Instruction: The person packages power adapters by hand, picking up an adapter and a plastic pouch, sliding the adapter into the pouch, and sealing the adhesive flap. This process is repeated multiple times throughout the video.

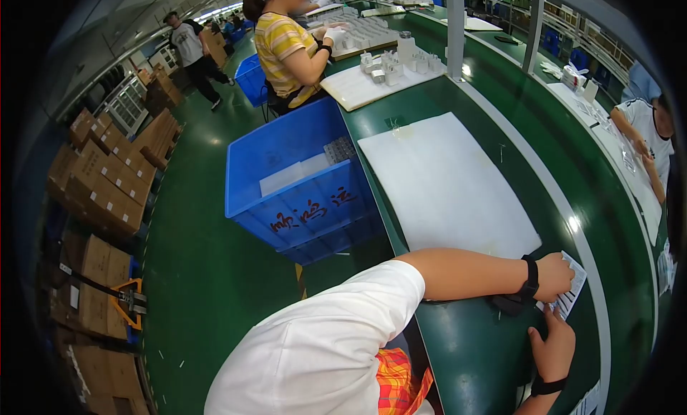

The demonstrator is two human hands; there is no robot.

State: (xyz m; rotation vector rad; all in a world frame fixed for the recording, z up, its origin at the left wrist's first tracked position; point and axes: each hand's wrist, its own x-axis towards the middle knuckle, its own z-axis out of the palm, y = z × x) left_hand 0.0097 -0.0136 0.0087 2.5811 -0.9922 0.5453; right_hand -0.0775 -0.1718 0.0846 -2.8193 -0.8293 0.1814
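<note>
A small white printed sheet (573,295) with dark bars lies on the green bench at the right. My left hand (553,277) reaches across to it, its fingers curled in over the sheet; the fingertips are partly hidden. Below it, my right hand (554,349) rests with the thumb apart from the fingers, and its fingertips meet the sheet's lower edge. Nothing shows in the right palm. Both wrists wear black bands. A dark object (509,304) sits under my left wrist, too covered to name.
A white mat (451,182) covers the bench ahead. Left of the bench stands a blue crate (286,200) holding white sheets. Farther up, a person in a yellow striped top (286,46) works beside pale parts (390,68). A metal rail (551,168) runs along the right. Cartons (107,182) line the left.
</note>
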